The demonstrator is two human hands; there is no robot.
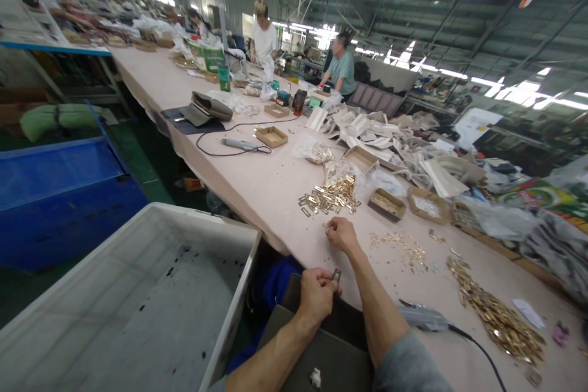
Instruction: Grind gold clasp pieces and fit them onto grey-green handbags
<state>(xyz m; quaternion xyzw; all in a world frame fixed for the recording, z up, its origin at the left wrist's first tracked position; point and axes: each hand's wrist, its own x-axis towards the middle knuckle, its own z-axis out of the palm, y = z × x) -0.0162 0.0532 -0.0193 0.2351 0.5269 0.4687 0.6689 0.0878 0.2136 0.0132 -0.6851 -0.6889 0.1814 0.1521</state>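
My left hand (316,293) is closed at the near table edge, pinching a small rectangular metal buckle (337,275) above a dark grey piece of material (321,343) on my lap. My right hand (340,234) is closed on the pale table top (257,190), fingers pinched on a small metal piece I cannot make out. Just beyond it lies a pile of gold buckles (329,196). More gold hardware is scattered (407,247) and heaped (496,315) to the right.
A large grey plastic bin (138,294) stands at my left. A corded hand tool (425,318) lies by my right arm, another (239,144) farther up. Small cardboard boxes (387,204), white bag parts (367,135) and plastic bags crowd the table. Other people work at the far end.
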